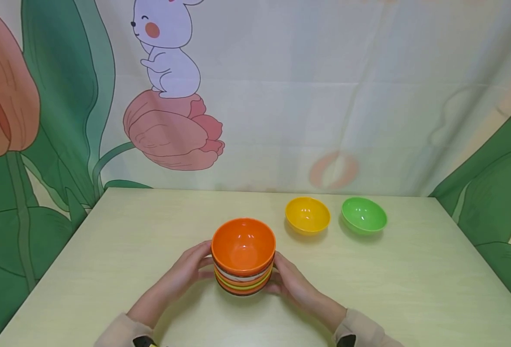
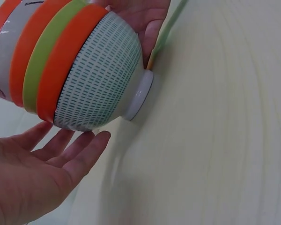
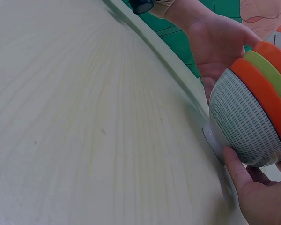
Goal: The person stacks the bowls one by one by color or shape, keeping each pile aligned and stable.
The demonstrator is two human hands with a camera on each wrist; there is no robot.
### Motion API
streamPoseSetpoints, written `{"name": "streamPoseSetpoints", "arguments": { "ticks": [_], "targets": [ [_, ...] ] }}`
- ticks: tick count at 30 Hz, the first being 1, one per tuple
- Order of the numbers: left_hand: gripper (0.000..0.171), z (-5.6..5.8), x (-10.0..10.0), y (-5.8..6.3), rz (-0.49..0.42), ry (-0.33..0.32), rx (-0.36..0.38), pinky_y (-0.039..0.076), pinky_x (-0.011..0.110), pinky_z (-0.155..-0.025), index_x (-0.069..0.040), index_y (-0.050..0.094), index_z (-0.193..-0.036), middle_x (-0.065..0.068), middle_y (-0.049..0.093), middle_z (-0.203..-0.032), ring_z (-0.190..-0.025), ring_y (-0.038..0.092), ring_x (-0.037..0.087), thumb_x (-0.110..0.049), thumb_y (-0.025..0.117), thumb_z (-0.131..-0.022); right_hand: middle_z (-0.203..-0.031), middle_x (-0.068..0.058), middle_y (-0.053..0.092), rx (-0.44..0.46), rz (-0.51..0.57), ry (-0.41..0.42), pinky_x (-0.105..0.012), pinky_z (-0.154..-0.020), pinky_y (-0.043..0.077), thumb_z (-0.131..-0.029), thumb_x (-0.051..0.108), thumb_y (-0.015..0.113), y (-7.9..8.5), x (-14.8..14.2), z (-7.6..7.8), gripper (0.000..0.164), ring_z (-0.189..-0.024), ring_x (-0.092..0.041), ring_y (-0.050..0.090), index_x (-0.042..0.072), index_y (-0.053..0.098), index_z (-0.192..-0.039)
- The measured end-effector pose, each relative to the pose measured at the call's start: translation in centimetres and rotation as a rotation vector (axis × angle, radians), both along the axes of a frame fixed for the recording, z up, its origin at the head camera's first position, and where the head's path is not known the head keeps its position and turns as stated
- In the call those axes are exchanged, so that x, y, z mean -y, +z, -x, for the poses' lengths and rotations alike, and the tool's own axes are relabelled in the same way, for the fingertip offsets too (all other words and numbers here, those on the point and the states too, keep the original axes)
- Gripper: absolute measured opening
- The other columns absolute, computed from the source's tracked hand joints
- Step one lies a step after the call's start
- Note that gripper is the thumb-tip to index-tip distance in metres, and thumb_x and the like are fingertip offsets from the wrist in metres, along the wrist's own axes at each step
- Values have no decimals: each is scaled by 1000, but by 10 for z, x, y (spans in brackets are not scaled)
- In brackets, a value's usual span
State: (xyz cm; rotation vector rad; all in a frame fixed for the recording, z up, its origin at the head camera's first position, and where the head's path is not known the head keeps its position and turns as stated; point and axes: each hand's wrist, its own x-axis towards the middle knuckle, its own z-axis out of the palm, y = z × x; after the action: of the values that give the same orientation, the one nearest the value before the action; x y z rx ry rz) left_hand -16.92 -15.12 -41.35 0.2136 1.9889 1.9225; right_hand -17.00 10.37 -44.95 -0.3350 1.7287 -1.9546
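A stack of nested bowls stands upright near the middle of the table, between both hands. On top is an orange bowl; beneath it show a greyish-white rim, orange and yellow-green ones. The lowest, a white bowl with green dashes, has its foot at or just above the tabletop; I cannot tell which. My left hand holds the stack's left side, thumb high and fingers spread under the lower rims. Opposite it, my right hand holds the right side, one fingertip touching the lowest bowl close to its foot.
Behind the stack to the right sit a yellow bowl and a green bowl, side by side and apart. The pale wooden table ends at a printed curtain with a rabbit and flowers.
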Motion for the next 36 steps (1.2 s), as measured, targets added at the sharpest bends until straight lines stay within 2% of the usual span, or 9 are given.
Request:
{"name": "streamPoseSetpoints", "arguments": {
  "ticks": [4,10,20,27,36],
  "targets": [
    [61,-1,0,-2,-35,-49,-2,49,46,-89,-1,35,-140,21,39,-139,-121,46,31,-46,29,-99,-146,-17,29,-1,0,6,-40,-91,49,-92,59,31,0,-1,0,71,-118,-29,51,15,20,-147],
    [63,-2,-1,-3,-55,-64,12,50,47,-87,-2,33,-141,20,39,-137,-121,46,29,-49,30,-98,-146,-17,29,2,7,10,-41,-92,48,-93,58,31,-1,-1,1,70,-119,-29,50,14,20,-147],
    [71,-4,-2,-2,-57,-43,40,50,47,-86,-4,35,-140,18,39,-138,-125,42,31,-57,35,-93,-145,-16,31,-3,1,15,-41,-91,49,-93,58,31,1,-2,0,70,-120,-29,49,13,22,-146],
    [71,-3,-4,-2,-61,-33,42,51,48,-86,-4,36,-139,18,39,-139,-126,41,32,-57,36,-93,-145,-17,31,0,5,15,-41,-91,48,-95,55,30,2,-3,1,66,-122,-32,47,13,23,-146],
    [69,-4,-4,-2,-62,-40,40,51,48,-86,-4,36,-140,17,37,-140,-127,39,34,-56,35,-93,-142,-17,36,2,-22,4,-39,-90,50,-94,54,34,2,-4,3,67,-120,-29,49,10,25,-145]
  ]
}}
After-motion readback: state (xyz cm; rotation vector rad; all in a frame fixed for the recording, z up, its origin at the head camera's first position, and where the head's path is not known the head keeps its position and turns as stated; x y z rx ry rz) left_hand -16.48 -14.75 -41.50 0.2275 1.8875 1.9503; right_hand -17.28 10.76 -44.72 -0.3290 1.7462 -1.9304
